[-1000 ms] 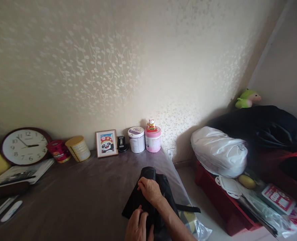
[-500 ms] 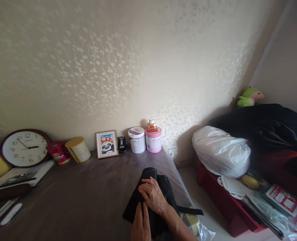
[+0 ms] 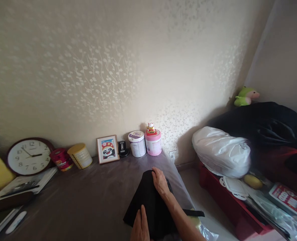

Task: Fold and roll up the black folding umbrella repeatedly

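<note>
A folded piece of black fabric (image 3: 145, 190) lies near the right end of the table, and a black strap (image 3: 194, 213) sticks out from it to the right. My left hand (image 3: 141, 226) rests flat along its lower left part, fingers straight and close together. Higher up, my right hand (image 3: 160, 182) lies over the fabric's upper right edge, fingers bent slightly over the cloth. The underside of the fabric and the tips of some fingers are hidden. What kind of article it is cannot be made out.
Along the wall stand a clock (image 3: 30, 156), a magenta can (image 3: 61, 159), a yellow-lidded can (image 3: 80, 156), a panda picture frame (image 3: 107, 149) and two round tubs (image 3: 137, 144), one topped by a cat figurine (image 3: 150, 128). A red bin (image 3: 220, 201) with a white bag (image 3: 221, 152) stands right.
My right hand has slid from the middle of the black fabric to its upper right edge. The fabric's surface looks broader and smoother. My left hand stays nearly in place.
</note>
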`<action>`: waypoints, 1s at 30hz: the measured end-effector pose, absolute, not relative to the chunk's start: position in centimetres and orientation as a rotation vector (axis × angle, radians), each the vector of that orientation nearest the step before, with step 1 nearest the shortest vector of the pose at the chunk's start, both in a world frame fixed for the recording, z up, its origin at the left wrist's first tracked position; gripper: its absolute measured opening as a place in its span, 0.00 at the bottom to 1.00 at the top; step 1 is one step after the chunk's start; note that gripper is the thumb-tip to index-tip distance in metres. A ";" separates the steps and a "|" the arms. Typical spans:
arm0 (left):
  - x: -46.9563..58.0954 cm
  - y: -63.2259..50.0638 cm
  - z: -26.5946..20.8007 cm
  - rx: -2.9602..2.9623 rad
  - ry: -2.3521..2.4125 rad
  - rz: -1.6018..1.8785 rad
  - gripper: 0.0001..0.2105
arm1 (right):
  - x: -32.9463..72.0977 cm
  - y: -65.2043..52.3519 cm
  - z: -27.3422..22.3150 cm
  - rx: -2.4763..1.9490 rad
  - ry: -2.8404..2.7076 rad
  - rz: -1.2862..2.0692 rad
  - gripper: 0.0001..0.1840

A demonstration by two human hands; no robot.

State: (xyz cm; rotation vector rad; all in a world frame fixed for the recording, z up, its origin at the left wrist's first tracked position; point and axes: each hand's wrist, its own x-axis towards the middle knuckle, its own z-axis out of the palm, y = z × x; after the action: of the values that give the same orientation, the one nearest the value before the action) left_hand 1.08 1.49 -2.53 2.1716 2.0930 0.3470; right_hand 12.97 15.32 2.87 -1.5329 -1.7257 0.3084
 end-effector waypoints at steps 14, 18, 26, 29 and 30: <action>0.1 0.8 1.3 2.222 2.174 0.241 0.39 | 17.2 7.4 -0.1 -1.605 -1.881 0.117 0.19; 0.2 0.7 2.4 2.209 2.218 0.174 0.39 | 17.2 6.6 0.6 -1.556 -1.933 0.298 0.17; -1.9 1.2 3.4 2.097 2.031 0.199 0.38 | 20.0 6.9 1.4 -1.512 -1.617 0.527 0.15; -3.0 1.3 4.6 2.038 1.847 0.408 0.35 | 21.2 7.7 1.2 -1.490 -1.456 0.658 0.17; -3.4 1.2 5.3 1.996 1.792 0.506 0.34 | 21.5 8.1 1.1 -1.472 -1.399 0.702 0.18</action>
State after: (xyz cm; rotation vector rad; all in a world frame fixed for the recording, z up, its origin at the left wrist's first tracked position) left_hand -3.42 1.20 5.29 1.9960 1.7922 0.5056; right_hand 21.52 8.05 1.12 -1.4718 -1.3987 0.7016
